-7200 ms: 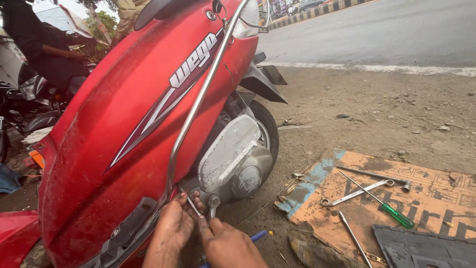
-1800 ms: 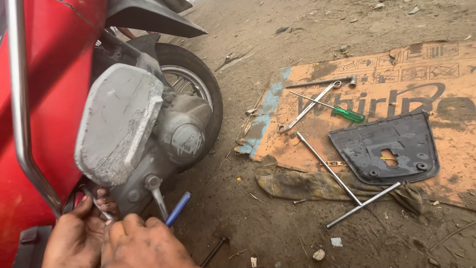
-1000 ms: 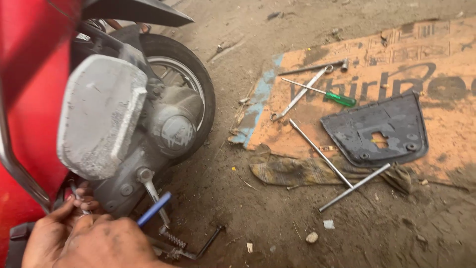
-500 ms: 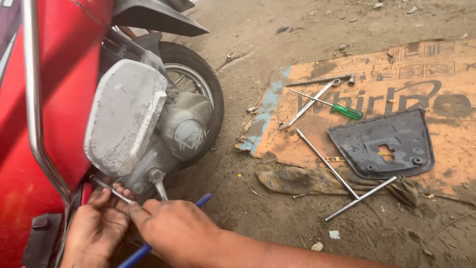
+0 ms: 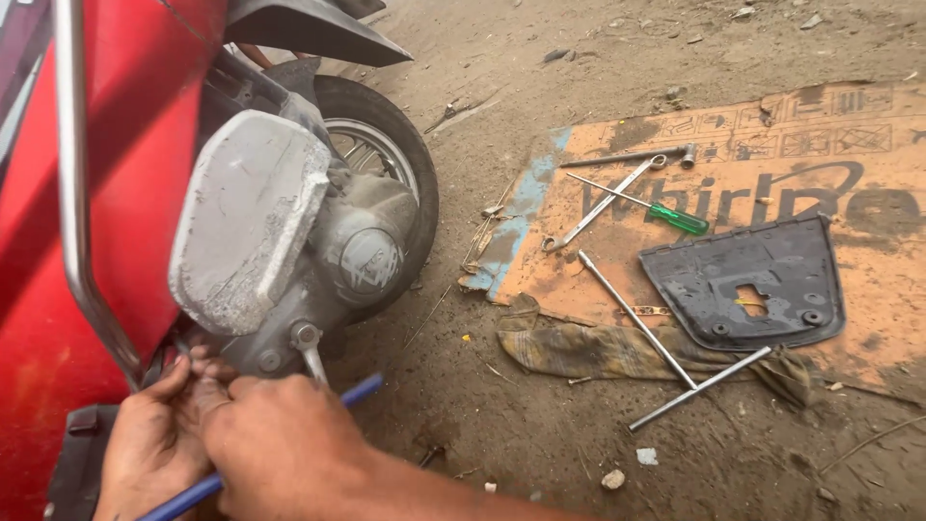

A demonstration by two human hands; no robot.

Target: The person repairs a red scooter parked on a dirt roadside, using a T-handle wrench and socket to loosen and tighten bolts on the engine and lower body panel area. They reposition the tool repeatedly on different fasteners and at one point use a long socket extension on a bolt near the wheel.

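Both hands at the engine case (image 5: 289, 251): left hand (image 5: 154, 439) pinching something small, unclear; right hand (image 5: 280, 449) closed on blue rod (image 5: 362, 391). Rod probably stiff, light; best gripped mid-shaft.

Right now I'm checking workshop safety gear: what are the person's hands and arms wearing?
Nothing protective. Both the left hand and the right hand are bare, with no gloves, rings or watch in view. The right forearm is bare too, no sleeve showing. Fingers and knuckles look smudged with dirt or grease.
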